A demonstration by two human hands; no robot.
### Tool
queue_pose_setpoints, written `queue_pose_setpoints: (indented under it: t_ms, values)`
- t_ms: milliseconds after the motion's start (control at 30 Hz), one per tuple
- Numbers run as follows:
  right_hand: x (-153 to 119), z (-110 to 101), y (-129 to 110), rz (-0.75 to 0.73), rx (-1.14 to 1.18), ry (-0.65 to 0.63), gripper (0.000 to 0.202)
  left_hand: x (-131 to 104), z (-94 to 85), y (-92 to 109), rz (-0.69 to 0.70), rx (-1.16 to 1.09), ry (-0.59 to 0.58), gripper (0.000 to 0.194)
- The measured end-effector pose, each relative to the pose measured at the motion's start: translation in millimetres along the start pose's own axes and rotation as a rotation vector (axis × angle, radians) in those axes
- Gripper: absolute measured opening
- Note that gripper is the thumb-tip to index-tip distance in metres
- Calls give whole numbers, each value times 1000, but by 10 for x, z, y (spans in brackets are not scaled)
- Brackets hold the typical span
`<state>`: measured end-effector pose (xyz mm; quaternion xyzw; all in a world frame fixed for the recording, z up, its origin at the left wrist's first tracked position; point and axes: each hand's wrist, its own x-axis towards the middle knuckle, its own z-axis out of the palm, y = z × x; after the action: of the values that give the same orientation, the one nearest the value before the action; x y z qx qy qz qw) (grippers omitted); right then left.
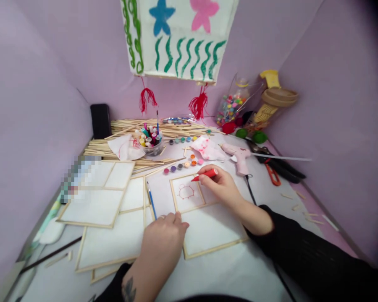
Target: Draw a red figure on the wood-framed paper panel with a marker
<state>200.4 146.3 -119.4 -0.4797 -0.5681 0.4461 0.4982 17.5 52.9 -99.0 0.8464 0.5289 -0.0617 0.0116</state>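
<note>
My right hand [219, 184] is closed round a red marker [209, 174], its tip just above a white panel [214, 228] framed with thin wooden sticks. In the panel's upper left section is a red line drawing [186, 192], a round outline with short strokes around it. My left hand [165, 235] lies at the panel's left edge, palm down, its fingers bent and partly hidden, so its grip is unclear. A blue paintbrush [151, 201] lies just beyond its fingers.
More framed panels [93, 205] overlap at the left. Behind are wooden sticks [97, 148], a cup of markers [151, 144], small paint pots [180, 166] and a stained cloth [207, 147]. A pink glue gun [239, 157] and pliers [280, 164] lie right; a painted panel [179, 46] hangs above.
</note>
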Motion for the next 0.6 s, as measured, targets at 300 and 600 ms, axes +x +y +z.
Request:
queue_pose_setpoints:
  t_ms: [300,600]
  values:
    - [41,73,73,55,-84,-84,9,-28,132,-33,16,-13,179,20]
    - [45,93,82,69,-110,-58,5,-48,146,-68,20,-63,108,25]
